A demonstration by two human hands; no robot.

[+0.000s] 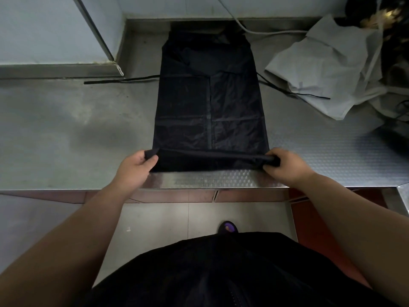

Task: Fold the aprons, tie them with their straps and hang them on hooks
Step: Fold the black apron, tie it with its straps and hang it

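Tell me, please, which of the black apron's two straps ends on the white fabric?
The right strap: leaving the black apron, it ends across the white fabric heap, while the left strap lies wholly on the bare steel counter.

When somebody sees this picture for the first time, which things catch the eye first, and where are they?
A black apron lies down the middle of the steel counter, one thin strap trailing left. At its near edge the left hand and the right hand each grip an end of the folded-over hem. A crumpled white fabric bundle sits at the far right.
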